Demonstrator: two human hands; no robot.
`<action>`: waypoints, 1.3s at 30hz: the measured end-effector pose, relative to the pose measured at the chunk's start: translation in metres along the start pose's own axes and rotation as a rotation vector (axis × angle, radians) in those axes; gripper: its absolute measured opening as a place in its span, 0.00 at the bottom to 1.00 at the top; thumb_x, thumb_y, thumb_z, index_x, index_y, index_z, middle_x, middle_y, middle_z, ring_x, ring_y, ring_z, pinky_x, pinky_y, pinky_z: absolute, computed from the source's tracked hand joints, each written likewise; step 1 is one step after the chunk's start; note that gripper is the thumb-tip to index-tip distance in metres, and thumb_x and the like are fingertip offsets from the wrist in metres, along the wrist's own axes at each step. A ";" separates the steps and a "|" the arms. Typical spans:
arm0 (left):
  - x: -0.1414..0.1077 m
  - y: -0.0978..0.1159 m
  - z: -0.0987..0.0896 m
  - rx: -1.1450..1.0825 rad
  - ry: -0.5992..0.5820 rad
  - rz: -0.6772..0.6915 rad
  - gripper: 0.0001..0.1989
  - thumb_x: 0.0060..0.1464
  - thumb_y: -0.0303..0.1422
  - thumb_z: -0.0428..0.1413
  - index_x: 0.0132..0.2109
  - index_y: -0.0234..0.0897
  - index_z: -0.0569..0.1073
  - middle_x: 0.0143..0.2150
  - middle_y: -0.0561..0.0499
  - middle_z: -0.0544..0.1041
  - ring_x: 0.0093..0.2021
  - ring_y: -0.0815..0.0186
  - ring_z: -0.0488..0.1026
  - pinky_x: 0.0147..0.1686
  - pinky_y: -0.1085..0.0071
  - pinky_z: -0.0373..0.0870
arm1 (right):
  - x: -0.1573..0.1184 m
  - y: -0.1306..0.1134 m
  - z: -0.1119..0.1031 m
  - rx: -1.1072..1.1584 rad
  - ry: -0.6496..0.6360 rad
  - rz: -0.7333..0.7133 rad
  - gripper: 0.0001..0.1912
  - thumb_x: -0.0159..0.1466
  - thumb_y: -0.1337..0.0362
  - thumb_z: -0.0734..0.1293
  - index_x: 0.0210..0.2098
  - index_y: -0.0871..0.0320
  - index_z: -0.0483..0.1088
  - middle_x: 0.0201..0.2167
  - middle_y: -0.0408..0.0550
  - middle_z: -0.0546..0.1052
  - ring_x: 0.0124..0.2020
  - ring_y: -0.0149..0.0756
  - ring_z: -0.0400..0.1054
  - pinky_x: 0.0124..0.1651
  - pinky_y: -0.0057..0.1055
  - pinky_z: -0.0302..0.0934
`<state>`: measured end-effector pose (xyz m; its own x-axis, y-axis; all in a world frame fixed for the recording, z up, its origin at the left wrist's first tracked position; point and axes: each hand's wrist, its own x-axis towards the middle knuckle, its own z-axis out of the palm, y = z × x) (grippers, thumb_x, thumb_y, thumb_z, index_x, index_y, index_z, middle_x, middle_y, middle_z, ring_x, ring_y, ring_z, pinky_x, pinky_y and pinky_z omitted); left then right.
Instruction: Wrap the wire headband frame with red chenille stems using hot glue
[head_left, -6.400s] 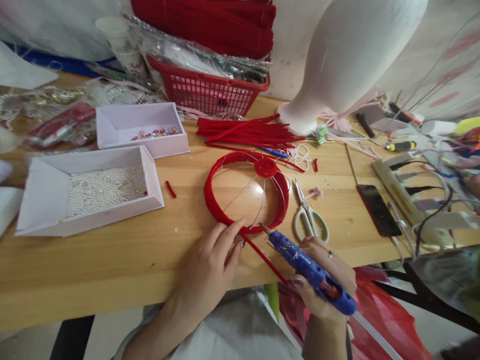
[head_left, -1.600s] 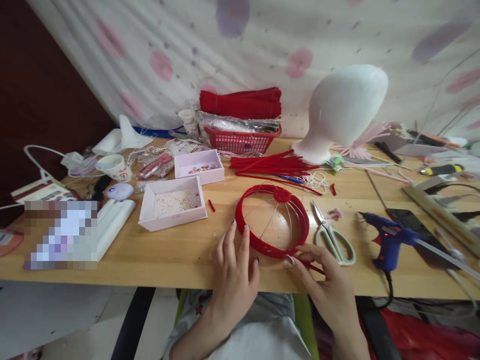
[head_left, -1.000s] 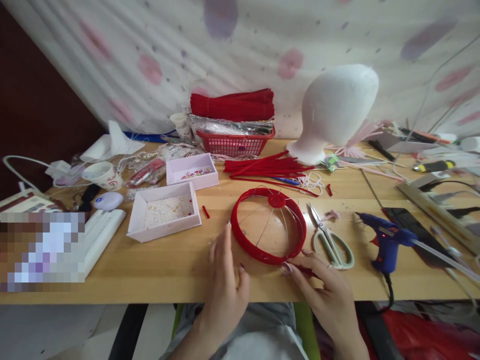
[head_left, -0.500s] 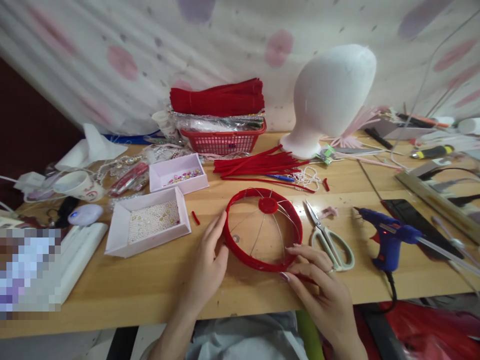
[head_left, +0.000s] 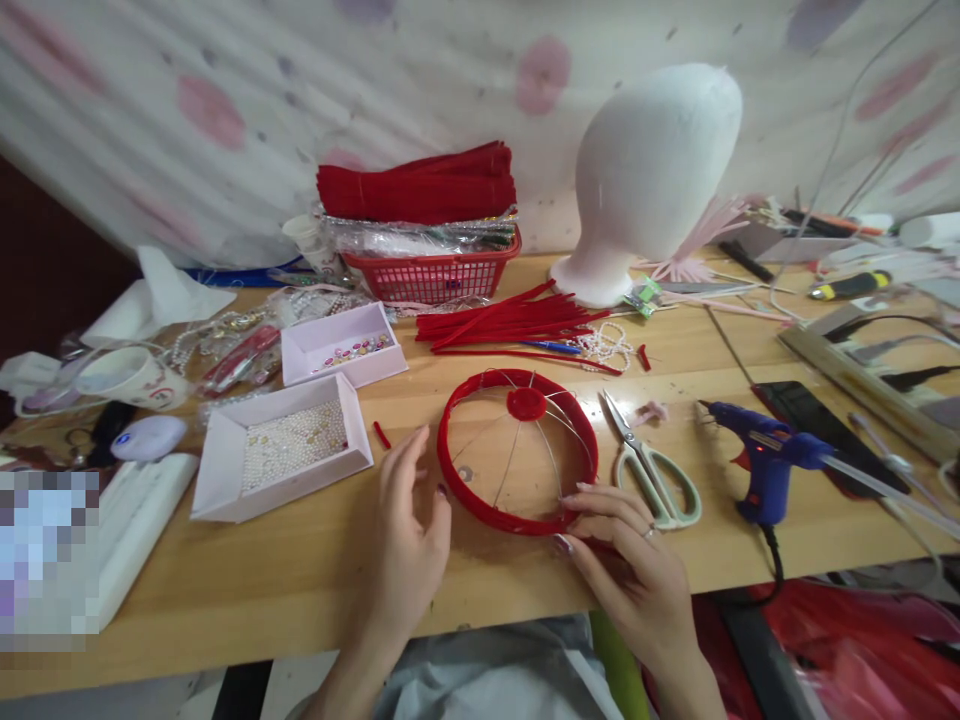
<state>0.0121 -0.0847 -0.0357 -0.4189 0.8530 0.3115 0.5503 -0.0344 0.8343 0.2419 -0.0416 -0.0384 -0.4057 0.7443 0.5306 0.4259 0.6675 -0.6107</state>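
Observation:
A round wire frame [head_left: 465, 502] wrapped in red fuzzy stems lies on the wooden table, with thin wires running up to a small red disc [head_left: 526, 404]. My right hand [head_left: 626, 560] pinches the near right of its rim, thumb outside and fingers over the edge. Just left of the rim is my left hand [head_left: 411, 520], apart from it, fingers loosely spread and nothing held. Green-handled scissors [head_left: 651, 470] lie right of the frame, and farther right rests a blue hot glue gun [head_left: 765, 455].
White boxes hold pearl beads [head_left: 296, 445] and coloured gems [head_left: 356, 352]. Loose red stems [head_left: 502, 325] lie behind the frame. A red basket [head_left: 431, 275] and a white foam head [head_left: 652, 170] stand at the back. A phone [head_left: 825, 430] and a power strip [head_left: 862, 390] are at right.
My left hand has let go of the frame's left side and moved slightly away from it. My right hand keeps its hold. The whole view has shifted a little.

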 end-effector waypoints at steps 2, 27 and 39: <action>-0.012 0.012 -0.003 0.067 0.064 0.114 0.21 0.59 0.26 0.54 0.60 0.41 0.70 0.44 0.47 0.77 0.39 0.66 0.76 0.41 0.68 0.77 | 0.001 -0.001 0.001 0.003 0.007 0.003 0.06 0.65 0.72 0.68 0.37 0.54 0.71 0.41 0.50 0.78 0.51 0.42 0.69 0.53 0.40 0.65; -0.031 0.022 0.025 0.249 -0.373 0.249 0.21 0.62 0.18 0.41 0.55 0.37 0.70 0.39 0.47 0.84 0.33 0.63 0.83 0.27 0.73 0.78 | 0.003 -0.009 0.000 0.061 -0.097 0.047 0.10 0.64 0.73 0.65 0.42 0.54 0.71 0.49 0.51 0.77 0.58 0.43 0.66 0.58 0.42 0.64; -0.031 0.019 0.024 0.141 -0.345 0.205 0.14 0.69 0.34 0.47 0.58 0.42 0.68 0.48 0.47 0.82 0.45 0.63 0.82 0.43 0.68 0.81 | -0.010 0.010 -0.024 -0.069 0.599 0.325 0.03 0.65 0.67 0.68 0.33 0.55 0.73 0.31 0.46 0.75 0.35 0.39 0.71 0.44 0.40 0.65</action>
<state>0.0530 -0.0991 -0.0408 -0.0375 0.9609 0.2742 0.7007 -0.1703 0.6928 0.2699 -0.0420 -0.0362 0.2607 0.7772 0.5726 0.5089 0.3934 -0.7657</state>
